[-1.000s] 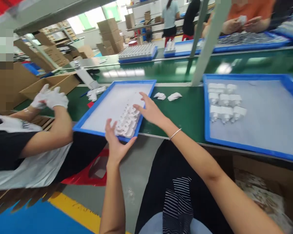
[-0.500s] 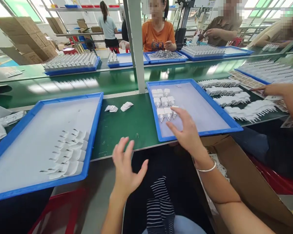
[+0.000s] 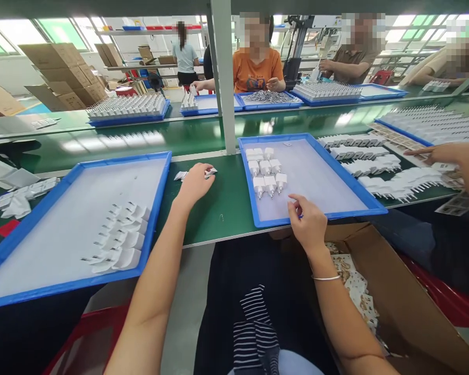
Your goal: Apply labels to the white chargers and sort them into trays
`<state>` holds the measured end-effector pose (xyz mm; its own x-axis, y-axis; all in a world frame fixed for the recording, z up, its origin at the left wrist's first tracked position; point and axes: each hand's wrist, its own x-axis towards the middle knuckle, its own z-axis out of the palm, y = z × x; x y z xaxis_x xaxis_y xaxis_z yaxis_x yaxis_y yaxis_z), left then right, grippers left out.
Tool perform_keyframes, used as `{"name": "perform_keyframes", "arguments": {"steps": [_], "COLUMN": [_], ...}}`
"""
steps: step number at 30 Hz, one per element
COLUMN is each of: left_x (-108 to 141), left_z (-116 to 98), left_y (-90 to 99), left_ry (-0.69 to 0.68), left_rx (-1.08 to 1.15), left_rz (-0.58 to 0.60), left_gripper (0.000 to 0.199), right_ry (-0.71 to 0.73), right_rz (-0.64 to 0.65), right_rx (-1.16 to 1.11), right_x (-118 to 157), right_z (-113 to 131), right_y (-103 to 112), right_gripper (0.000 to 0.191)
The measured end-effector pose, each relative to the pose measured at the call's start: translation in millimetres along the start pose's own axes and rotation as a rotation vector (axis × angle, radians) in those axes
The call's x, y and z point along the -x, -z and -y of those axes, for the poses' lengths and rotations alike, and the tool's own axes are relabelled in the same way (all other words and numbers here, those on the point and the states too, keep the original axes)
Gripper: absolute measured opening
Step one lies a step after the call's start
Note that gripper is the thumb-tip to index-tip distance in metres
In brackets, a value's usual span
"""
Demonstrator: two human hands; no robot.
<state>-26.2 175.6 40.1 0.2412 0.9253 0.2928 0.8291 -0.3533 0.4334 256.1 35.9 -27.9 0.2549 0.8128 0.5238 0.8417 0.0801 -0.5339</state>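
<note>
My left hand (image 3: 196, 186) reaches over the green bench, its fingers closed at one of two small stacks of thin white plastic pieces (image 3: 211, 171). The other stack (image 3: 180, 176) lies just left of it, partly behind the hand. My right hand (image 3: 308, 221) hovers at the front rim of the right blue-edged tray (image 3: 328, 182), fingers loosely curled and apart, with nothing seen between them. In that tray stand several white plug adapters (image 3: 270, 183) in rows, pins toward me. The left blue-edged tray (image 3: 74, 208) holds rows of white pronged plug parts (image 3: 127, 237).
An open cardboard box (image 3: 398, 297) with white pieces stands below the bench at my right. Rows of white parts (image 3: 379, 161) lie beyond the right tray, where a co-worker's hand (image 3: 449, 153) rests. A white post (image 3: 223, 78) rises at the bench's back edge. Other people sit opposite.
My left hand has moved forward from the bench's front edge to the small white stacks, its fingers closing. My right hand has drawn back from the adapters toward the tray's front rim.
</note>
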Motion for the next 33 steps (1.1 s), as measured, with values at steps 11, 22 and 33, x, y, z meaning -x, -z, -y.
{"name": "perform_keyframes", "arguments": {"steps": [11,22,33], "left_x": [11.0,-5.6,-18.4], "left_z": [-8.5,-73.5,-72.6], "left_y": [-31.4,-56.0,-77.5], "left_ry": [-0.161,-0.509,-0.438], "left_rx": [0.035,-0.036,-0.029], "left_rz": [0.010,0.239,0.307], "left_gripper": [0.037,0.056,0.064], "right_ry": [-0.186,-0.176,-0.030], "right_rz": [0.263,0.447,0.552], "right_rx": [0.049,0.040,-0.110], "right_x": [-83.3,-87.8,-96.7], "right_z": [43.0,30.9,-4.2], "right_y": [-3.7,-11.8,5.3], "right_gripper": [0.068,0.061,0.059]}}
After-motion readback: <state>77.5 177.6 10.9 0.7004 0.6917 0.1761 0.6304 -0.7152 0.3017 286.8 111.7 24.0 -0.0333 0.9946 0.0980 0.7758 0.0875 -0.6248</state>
